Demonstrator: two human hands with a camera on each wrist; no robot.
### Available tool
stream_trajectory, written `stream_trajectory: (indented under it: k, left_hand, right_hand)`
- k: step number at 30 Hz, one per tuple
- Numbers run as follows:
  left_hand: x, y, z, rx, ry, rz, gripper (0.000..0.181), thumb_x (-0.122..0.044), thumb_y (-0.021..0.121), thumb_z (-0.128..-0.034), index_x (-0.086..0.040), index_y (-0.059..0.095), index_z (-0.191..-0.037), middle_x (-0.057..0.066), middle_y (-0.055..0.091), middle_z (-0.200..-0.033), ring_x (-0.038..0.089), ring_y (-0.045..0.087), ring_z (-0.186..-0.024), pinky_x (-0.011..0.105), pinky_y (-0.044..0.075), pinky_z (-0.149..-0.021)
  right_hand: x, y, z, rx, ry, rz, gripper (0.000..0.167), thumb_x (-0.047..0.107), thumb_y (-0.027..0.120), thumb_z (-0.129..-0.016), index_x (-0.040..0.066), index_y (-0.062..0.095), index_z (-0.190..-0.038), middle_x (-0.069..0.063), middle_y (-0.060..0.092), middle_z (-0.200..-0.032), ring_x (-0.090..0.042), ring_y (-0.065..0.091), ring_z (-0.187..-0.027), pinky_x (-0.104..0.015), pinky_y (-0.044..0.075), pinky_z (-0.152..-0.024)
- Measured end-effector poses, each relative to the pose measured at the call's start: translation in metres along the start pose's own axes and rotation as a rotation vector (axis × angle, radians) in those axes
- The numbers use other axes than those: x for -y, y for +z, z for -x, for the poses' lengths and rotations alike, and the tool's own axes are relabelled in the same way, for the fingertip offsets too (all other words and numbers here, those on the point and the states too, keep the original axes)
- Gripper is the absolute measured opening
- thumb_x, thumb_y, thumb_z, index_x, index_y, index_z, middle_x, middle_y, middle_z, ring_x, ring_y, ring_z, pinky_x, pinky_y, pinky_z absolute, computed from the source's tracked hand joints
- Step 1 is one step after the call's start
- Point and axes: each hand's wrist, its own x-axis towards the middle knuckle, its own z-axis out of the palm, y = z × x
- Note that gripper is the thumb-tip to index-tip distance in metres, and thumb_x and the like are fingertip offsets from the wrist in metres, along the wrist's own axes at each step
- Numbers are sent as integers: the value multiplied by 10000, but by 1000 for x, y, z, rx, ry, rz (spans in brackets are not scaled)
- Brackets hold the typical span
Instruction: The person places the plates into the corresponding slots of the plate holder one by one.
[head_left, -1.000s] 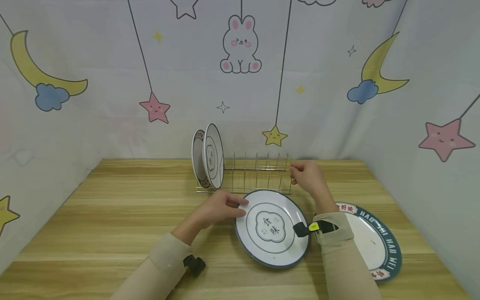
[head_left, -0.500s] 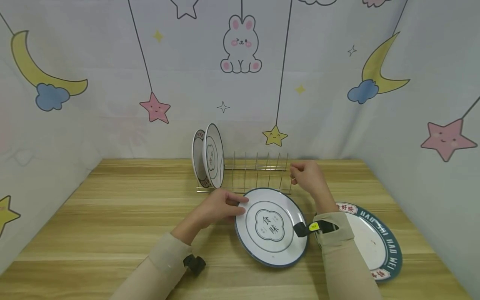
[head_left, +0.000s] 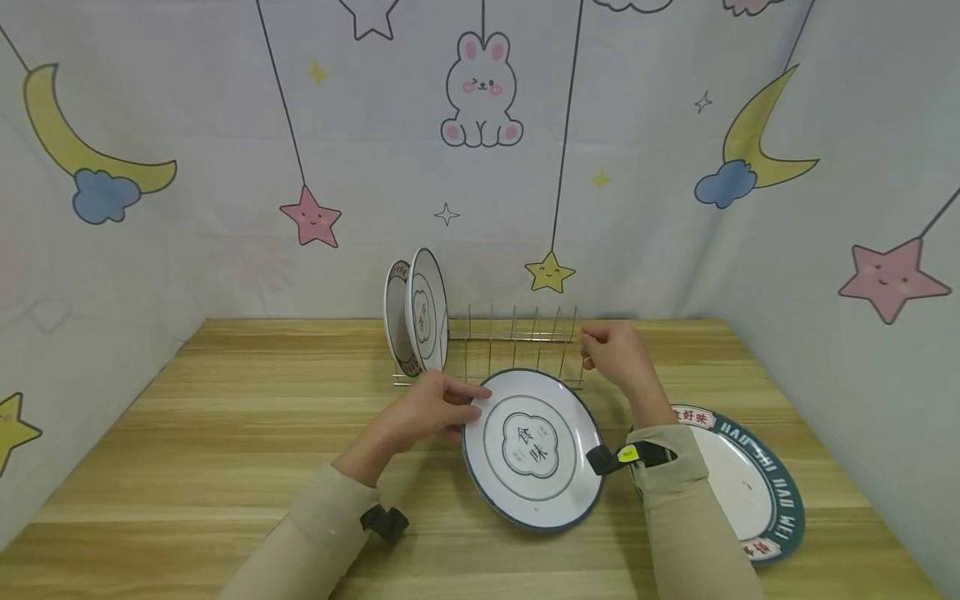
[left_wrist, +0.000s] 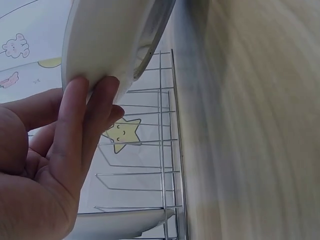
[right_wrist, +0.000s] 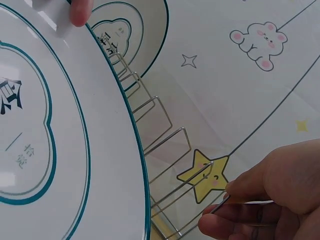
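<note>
Plate [head_left: 531, 450] is pinched by left hand [head_left: 429, 410], rack [head_left: 517, 337] by right hand [head_left: 619, 357]; racking is judged in hand, upright turning judged needed.

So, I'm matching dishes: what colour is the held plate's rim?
The held plate has a teal rim, clearest in the right wrist view.

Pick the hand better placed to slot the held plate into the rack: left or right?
Left, probably: the left hand grips the plate by its edge, while the right hand pinches the rack at its right end.
</note>
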Motion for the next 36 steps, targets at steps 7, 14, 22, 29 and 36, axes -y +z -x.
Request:
stream_trajectory:
  k: [7, 14, 22, 29, 36]
  left_hand:
    - [-4, -8, 2, -35, 19, -33, 283, -24, 673, -921, -48, 712, -1200, 125, 710, -1071, 187, 685, -758, 344, 597, -608]
    - [-8, -14, 5, -89, 56, -42, 285, -30, 673, -920, -65, 718, -1199, 129, 702, -1119, 171, 674, -761, 326, 591, -591]
    - [-16, -19, 9, -119, 76, -8, 294, -21, 666, -919, -69, 715, -1205, 120, 705, -1120, 191, 685, -785, 356, 598, -605]
    - [-23, -25, 13, -134, 93, 12, 294, -27, 664, -928, -64, 707, -1216, 118, 711, -1110, 214, 695, -789, 375, 601, -632]
    - [-29, -29, 18, -193, 109, 17, 291, -41, 664, -936, -87, 711, -1219, 100, 715, -1087, 213, 656, -767, 360, 598, -647]
  right_hand:
    - [0, 1, 0, 2, 2, -4, 313, 185, 511, -1035, 14, 658, -1252, -132, 664, -987, -248, 663, -825, -362, 512, -775]
    - [0, 1, 0, 9, 9, -6, 325, 180, 508, -1038, 8, 641, -1280, -134, 661, -1001, -234, 658, -822, -356, 514, -774]
    - [0, 0, -1, 17, 13, -8, 340, 177, 504, -1037, 0, 625, -1301, -138, 664, -1006, -220, 657, -814, -340, 511, -755]
    - [0, 0, -2, 19, 10, -5, 329, 168, 506, -1034, 4, 635, -1288, -141, 665, -995, -258, 667, -837, -330, 500, -726]
    - [1, 1, -2, 8, 12, -5, 308, 168, 518, -1034, -1, 656, -1252, -143, 660, -977, -270, 660, -834, -335, 499, -727]
